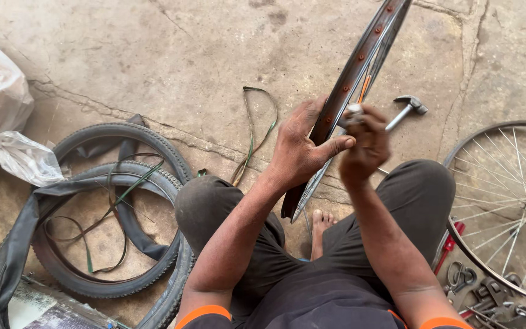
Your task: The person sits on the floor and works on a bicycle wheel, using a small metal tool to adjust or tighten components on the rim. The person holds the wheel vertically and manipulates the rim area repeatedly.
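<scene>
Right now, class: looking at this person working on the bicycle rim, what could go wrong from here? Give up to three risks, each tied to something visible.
1. The bicycle rim stands upright, steadied only by the left hand; it could tip or roll.
2. The right hand pinches a small metal part against the rim; it might drop and get lost.
3. A bare foot sits beneath the rim's lower edge, and could be struck if it slips.
</scene>
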